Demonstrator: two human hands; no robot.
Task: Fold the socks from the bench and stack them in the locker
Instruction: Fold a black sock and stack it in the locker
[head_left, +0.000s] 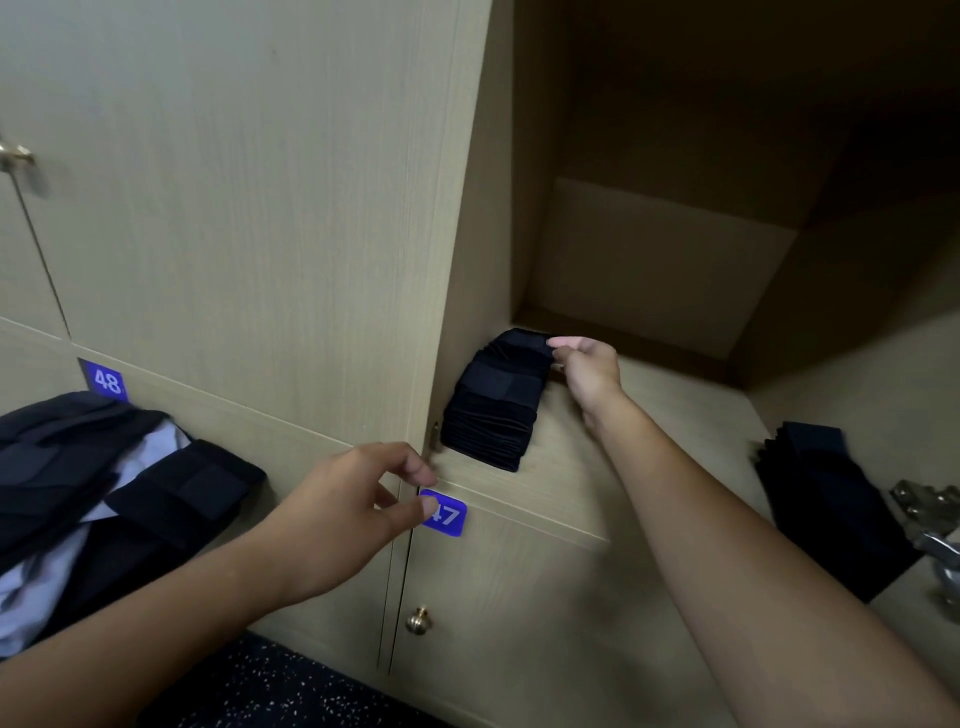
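Taking the blue number plate marked 47 (443, 513) as the landmark: far to its left a loose heap of dark navy and pale blue garments (104, 499) lies against the beige wooden locker fronts, so folding work seems to remain, though the bench itself cannot be made out. Just left of the plate, and partly over it, the left hand (353, 514) hovers with fingers loosely curled, holding nothing. Above and right of the plate, inside the open beige wooden locker (597, 467), a tall stack of folded dark navy socks (493, 410) stands by the left wall. The right hand (587, 366) pinches the top sock at its far edge. Far right of the plate, a second dark folded stack (826, 499) rests beside a metal hinge (930, 514). Judging by both stacks, much is already done.
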